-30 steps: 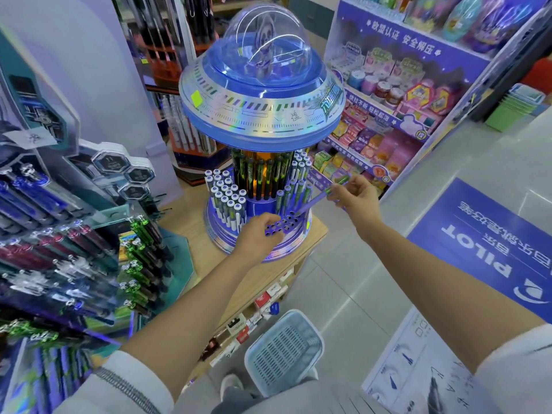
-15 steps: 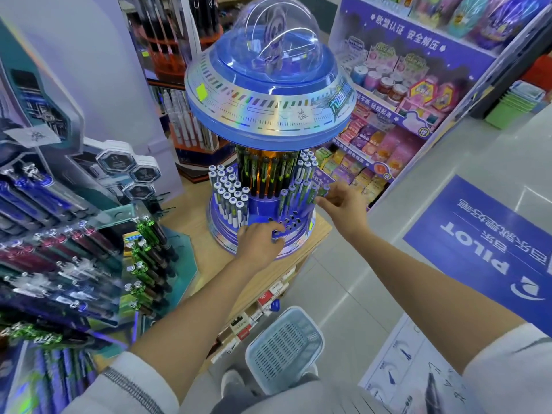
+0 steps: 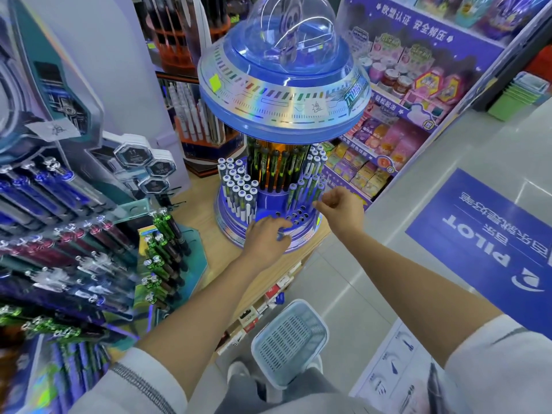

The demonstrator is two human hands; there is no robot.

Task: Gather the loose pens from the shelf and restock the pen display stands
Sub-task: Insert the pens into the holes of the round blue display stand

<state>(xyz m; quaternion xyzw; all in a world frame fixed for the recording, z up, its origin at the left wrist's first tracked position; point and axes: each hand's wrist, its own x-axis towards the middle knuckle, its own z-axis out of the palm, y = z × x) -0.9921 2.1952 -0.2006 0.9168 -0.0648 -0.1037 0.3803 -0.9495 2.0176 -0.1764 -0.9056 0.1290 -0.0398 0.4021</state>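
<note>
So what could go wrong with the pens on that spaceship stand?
The right hand is close against the upright pens; a bump might tilt some or knock them out. The left hand rests on the pen display stand, which sits near the wooden shelf edge, so a hard push could slide it off. The blue basket lies beside the person's shoe and could trip them.
</note>
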